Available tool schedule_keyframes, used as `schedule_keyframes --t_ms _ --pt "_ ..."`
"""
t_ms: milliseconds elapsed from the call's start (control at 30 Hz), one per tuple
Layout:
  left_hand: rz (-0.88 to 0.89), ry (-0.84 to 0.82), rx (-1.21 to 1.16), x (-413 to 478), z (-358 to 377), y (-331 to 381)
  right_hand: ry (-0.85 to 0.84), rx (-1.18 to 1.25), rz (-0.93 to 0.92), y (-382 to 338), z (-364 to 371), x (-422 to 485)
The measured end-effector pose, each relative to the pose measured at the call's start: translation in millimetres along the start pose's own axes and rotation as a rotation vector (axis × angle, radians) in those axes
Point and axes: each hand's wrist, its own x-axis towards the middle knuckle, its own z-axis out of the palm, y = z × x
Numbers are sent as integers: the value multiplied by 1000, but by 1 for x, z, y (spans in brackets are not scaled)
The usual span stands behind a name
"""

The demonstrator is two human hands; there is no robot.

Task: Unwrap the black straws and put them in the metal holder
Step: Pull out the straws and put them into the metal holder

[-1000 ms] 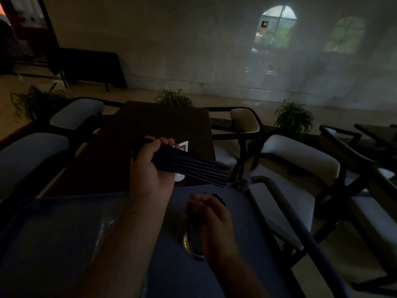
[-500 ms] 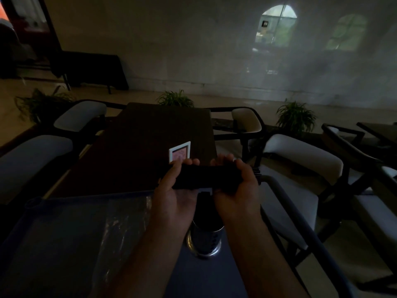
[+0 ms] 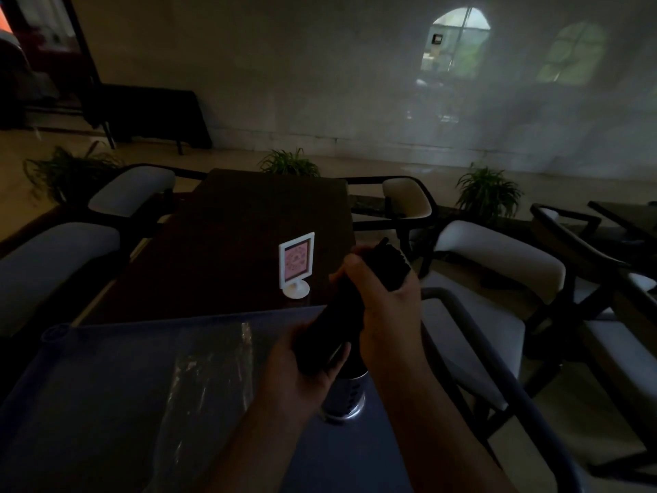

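Note:
A bundle of black straws [image 3: 341, 314] is held tilted, its top end up and to the right, its lower end just above the metal holder [image 3: 344, 398]. My left hand [image 3: 305, 371] grips the lower part of the bundle. My right hand [image 3: 382, 297] is closed around the upper part, with the straw tips [image 3: 393, 259] sticking out past my fingers. The perforated metal holder stands upright on the blue cart top [image 3: 89, 386], mostly hidden behind my left hand. I cannot tell whether the straws' lower ends are inside the holder.
A crumpled clear plastic wrapper [image 3: 206, 386] lies on the cart top to the left. Beyond it is a dark wooden table [image 3: 231, 243] with a small white sign stand [image 3: 297, 265]. Chairs surround the table; the cart's handle rail [image 3: 497, 368] runs along the right.
The straw bundle has turned from level to steeply tilted. My left hand has dropped to its lower end over the holder, and my right hand has slid to the upper end.

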Motion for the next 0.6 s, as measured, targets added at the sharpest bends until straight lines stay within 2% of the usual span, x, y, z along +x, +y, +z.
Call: schedule_keyframes --t_ms 167,300,433,533,600 --pt "29 106 45 4 -4 -2 -21 75 -5 7 -6 -5" --pt "155 246 251 7 -5 -1 4 113 127 15 -19 -4" --pt "285 312 488 11 -7 2 107 389 290 33 -39 -2" --pt "417 278 645 14 -6 3 54 563 341 47 -52 -5" --pt "537 267 862 18 -5 3 54 676 373 54 -60 -7"
